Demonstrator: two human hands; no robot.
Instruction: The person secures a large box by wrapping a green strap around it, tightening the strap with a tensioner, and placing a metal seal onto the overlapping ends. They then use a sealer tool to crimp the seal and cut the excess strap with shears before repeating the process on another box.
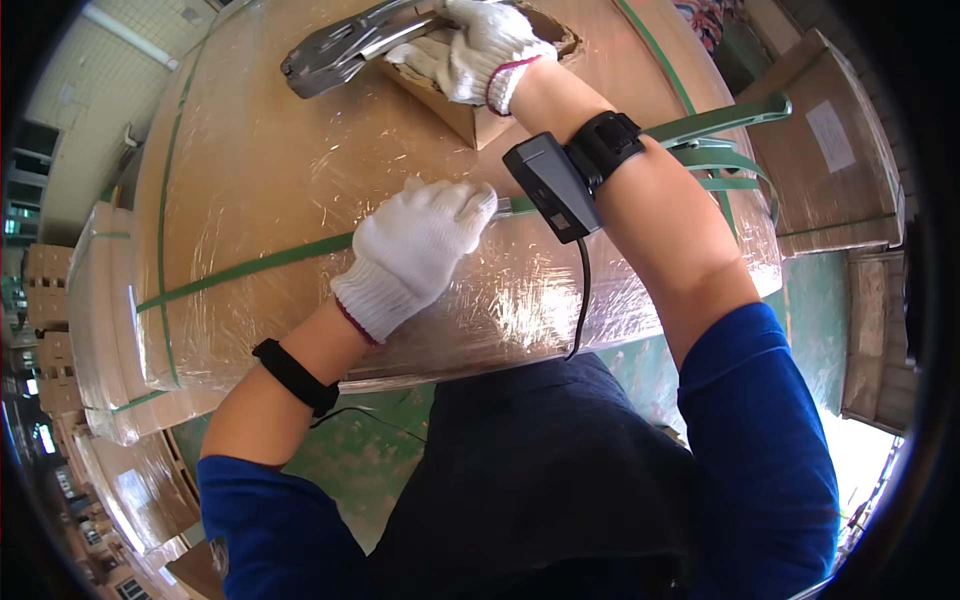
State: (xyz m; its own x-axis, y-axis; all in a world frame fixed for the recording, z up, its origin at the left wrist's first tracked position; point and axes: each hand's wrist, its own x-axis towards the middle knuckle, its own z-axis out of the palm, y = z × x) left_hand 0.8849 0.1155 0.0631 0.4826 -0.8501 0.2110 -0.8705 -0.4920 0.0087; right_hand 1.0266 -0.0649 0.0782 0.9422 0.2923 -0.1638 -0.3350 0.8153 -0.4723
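Observation:
My left hand (415,245), in a white knitted glove, is closed around a green strap (290,255) that runs across a large film-wrapped carton (270,150). A small metal seal (503,207) shows on the strap beside its fingertips. My right hand (485,55), gloved the same way, is at a small open cardboard box (455,110) on top of the carton. Next to it lies a grey metal strapping tool (345,50), its far end cut off by the picture's top edge. Whether the right fingers grip anything is hidden.
Loose green strap ends (725,120) stick out at the right, beyond my right forearm, which carries a black device (555,185) with a hanging cable. Another wrapped carton (825,150) stands to the right. More wrapped stacks (105,310) are at the left, above a green floor (365,470).

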